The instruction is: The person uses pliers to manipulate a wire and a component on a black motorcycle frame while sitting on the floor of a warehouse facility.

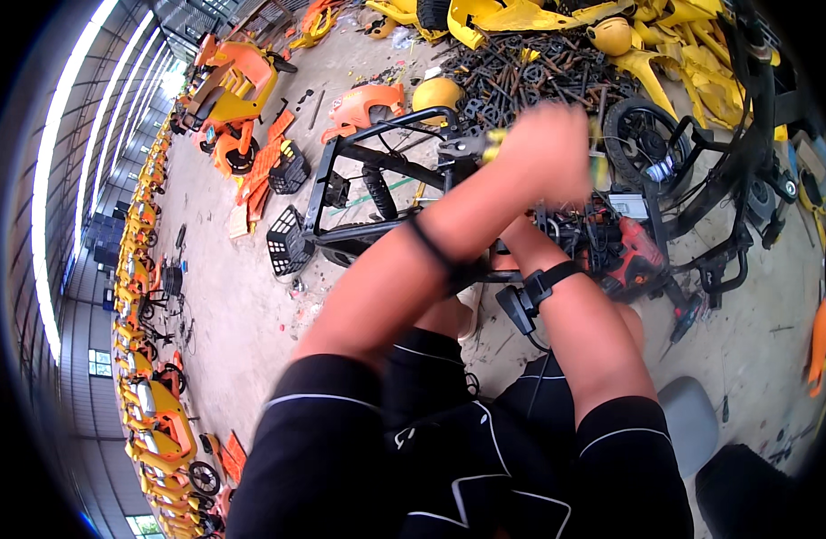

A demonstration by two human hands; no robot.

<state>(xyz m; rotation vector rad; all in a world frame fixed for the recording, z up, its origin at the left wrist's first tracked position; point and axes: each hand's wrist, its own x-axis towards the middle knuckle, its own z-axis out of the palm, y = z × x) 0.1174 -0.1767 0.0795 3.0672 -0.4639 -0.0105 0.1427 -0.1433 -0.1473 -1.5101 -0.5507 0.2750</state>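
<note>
My left hand (552,148), smeared by motion, is closed and raised over the middle of a bare black scooter frame (341,148). In it is a pliers-like tool (462,151) with grey jaws pointing left and yellow on its handles; blur hides its exact kind. My left forearm crosses over my right one. Behind it, my right hand (519,232) is mostly hidden, its fingers out of sight near the wiring (565,238) inside the frame. A black strap with a small device (523,305) sits on my right forearm. Beside the wiring rests a red cordless drill (636,256).
Beyond the frame lie a heap of dark metal parts (538,81), yellow body panels (673,76) and a wheel (646,139). Black plastic baskets (290,241) stand left of the frame. A yellow-orange scooter (238,99) stands farther off; a long row of scooters (148,359) lines the left.
</note>
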